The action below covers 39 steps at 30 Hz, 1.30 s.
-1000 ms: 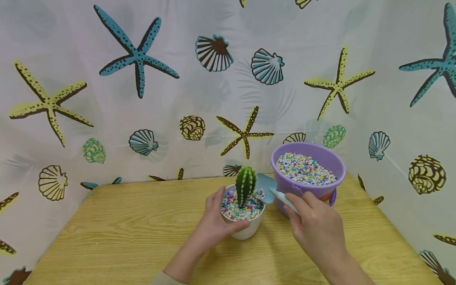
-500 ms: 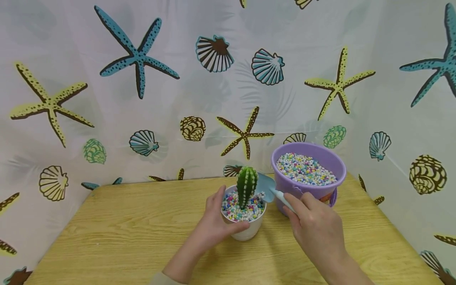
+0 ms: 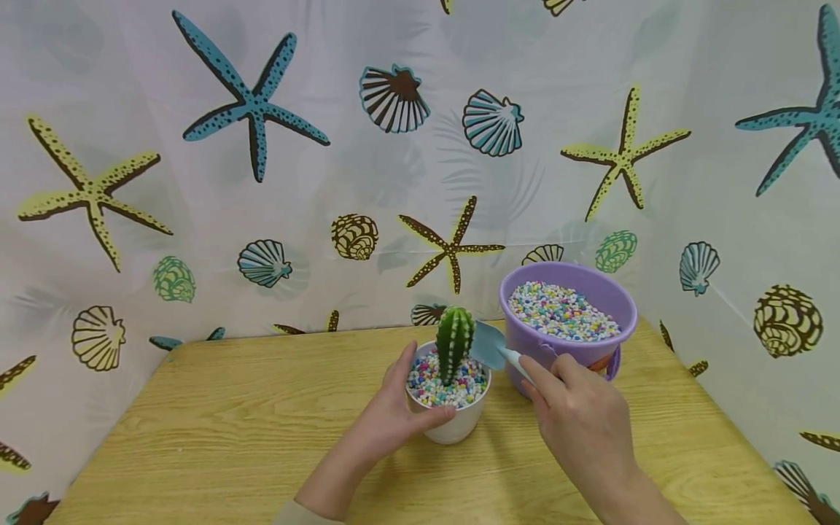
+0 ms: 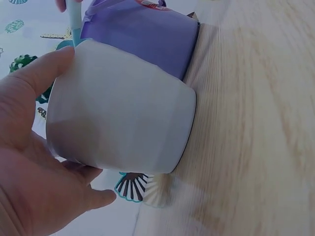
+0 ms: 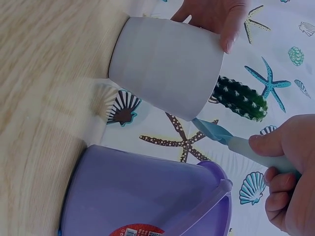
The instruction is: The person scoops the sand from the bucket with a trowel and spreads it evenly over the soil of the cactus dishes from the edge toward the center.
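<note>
A white flowerpot [image 3: 453,429] stands on the table, filled with small multicoloured pebbles [image 3: 429,388] around an upright green cactus [image 3: 454,346]. My left hand [image 3: 392,417] holds the pot from its left side, thumb across the front near the rim, fingers round the back. In my right hand [image 3: 584,417] is the handle of a small light-blue toy shovel [image 3: 488,345]. Its blade lies at the pot's right rim, beside the cactus, and no pebbles show on it. From the right wrist view, the shovel's tip [image 5: 211,130] meets the rim of the pot [image 5: 165,66].
Close behind my right hand, a purple bucket [image 3: 525,348] holds many of the same pebbles [image 3: 564,313]. The wooden table [image 3: 249,423] extends left of the pot. A white cloth [image 3: 407,175] printed with starfish and shells hangs behind and at the sides.
Pebbles that lay at the shovel's blade edge have gone from it, at the pot's rim. The blade has tilted slightly. My left hand stays round the pot, and the bucket has not moved.
</note>
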### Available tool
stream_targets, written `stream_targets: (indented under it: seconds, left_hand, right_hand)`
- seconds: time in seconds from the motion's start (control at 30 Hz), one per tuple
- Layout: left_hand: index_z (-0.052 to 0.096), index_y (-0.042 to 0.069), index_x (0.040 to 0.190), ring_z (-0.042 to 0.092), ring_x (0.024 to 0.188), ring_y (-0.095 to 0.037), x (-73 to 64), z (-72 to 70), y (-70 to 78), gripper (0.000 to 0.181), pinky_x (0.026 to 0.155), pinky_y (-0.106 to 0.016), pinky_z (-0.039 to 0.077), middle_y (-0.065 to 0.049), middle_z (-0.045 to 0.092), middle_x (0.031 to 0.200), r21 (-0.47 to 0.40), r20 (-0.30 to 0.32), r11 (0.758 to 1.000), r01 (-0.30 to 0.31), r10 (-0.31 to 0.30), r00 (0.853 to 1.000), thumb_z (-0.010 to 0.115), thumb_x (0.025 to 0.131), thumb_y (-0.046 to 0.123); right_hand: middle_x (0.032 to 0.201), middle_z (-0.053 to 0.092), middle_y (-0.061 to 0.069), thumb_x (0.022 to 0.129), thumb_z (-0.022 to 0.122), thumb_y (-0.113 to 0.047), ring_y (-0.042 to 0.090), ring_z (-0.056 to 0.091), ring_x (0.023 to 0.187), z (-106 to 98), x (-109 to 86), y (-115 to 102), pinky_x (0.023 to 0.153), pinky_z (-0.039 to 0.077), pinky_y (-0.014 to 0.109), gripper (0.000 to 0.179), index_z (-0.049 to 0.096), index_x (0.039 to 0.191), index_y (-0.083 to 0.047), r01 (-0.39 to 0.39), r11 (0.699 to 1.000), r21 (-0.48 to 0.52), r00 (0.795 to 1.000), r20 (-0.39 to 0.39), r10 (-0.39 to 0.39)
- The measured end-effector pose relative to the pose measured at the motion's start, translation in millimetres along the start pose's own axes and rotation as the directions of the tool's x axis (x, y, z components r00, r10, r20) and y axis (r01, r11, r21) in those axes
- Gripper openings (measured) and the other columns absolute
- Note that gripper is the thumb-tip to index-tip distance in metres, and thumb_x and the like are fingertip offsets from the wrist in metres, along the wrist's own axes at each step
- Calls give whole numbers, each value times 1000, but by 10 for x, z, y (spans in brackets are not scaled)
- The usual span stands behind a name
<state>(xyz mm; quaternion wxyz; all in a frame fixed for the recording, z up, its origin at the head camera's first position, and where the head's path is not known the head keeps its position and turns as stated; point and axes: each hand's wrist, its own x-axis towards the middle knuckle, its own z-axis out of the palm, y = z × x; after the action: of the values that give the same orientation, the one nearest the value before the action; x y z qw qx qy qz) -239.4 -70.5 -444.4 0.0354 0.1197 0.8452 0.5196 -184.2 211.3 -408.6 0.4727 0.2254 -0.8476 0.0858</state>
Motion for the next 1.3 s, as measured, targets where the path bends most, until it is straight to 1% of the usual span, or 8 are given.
stream_targets:
  seconds: [0.13, 0.23, 0.37, 0.5, 0.7, 0.83, 1.07, 1.3]
  left_hand:
    - [16, 15, 178, 39, 154, -52, -1, 29, 31, 134, 122, -70, 35, -27, 25, 173, 46, -42, 999, 21, -19, 999, 100, 80, 51]
    - [18, 14, 178, 40, 152, -52, -14, 46, 51, 135, 122, -68, 38, -29, 25, 170, 72, -61, 997, 23, -19, 998, 102, 78, 50]
    - [16, 14, 178, 37, 153, -55, -25, 33, 43, 135, 122, -70, 37, -29, 20, 172, 83, -52, 996, 12, -7, 999, 101, 79, 49]
    - [14, 16, 179, 33, 156, -54, -4, 11, 12, 136, 123, -71, 32, -25, 15, 178, 65, -28, 998, -15, 17, 999, 101, 80, 49]
    - [13, 17, 179, 37, 156, -51, 13, 21, -11, 134, 124, -70, 32, -24, 22, 178, 30, -8, 999, -12, 13, 1000, 99, 81, 50]
    - [14, 15, 178, 40, 154, -50, 28, 28, -12, 133, 123, -68, 35, -25, 25, 176, 55, -23, 998, -13, 14, 1000, 99, 82, 50]
    - [17, 11, 177, 42, 153, -49, 48, 32, -11, 132, 123, -67, 36, -26, 29, 174, 73, -40, 997, -19, 22, 999, 99, 81, 49]
    - [19, 9, 176, 42, 153, -48, 70, 40, -41, 131, 124, -67, 35, -26, 31, 173, 73, -54, 997, -25, 29, 998, 99, 81, 49]
  right_hand:
    - [81, 56, 4, 76, 101, -7, 19, 52, 59, 4, 4, 4, 47, 45, 34, 51, 84, 124, -12, 5, 1000, -3, 1000, -11, -5]
    - [82, 58, 4, 75, 101, -7, 21, 54, 60, 0, 8, 1, 48, 46, 35, 52, 84, 124, -11, 1, 1000, -3, 1000, -9, -1]
    - [85, 62, 5, 75, 102, -7, 21, 56, 61, -3, 8, -3, 48, 47, 35, 53, 83, 124, -10, -9, 1000, 8, 1000, -9, 9]
    - [86, 63, 5, 76, 102, -7, 20, 57, 62, -1, 9, -2, 48, 47, 34, 53, 83, 125, -10, -17, 1000, 26, 1000, -19, 18]
    - [85, 64, 5, 77, 100, -9, 19, 56, 59, -22, 23, -3, 47, 47, 34, 48, 83, 122, -8, -29, 999, 31, 999, -31, 30]
    - [86, 66, 6, 79, 100, -10, 19, 55, 56, -57, 51, -4, 46, 48, 33, 45, 83, 120, -7, -42, 999, 25, 998, -43, 43]
    - [85, 66, 6, 83, 97, -11, 17, 54, 56, -120, 78, 7, 46, 47, 31, 40, 83, 119, -6, -65, 998, 16, 998, -18, 65]
    - [85, 69, 8, 85, 94, -14, 19, 56, 54, -148, 75, 53, 43, 46, 33, 37, 83, 120, -6, -73, 997, 20, 995, -63, 74]
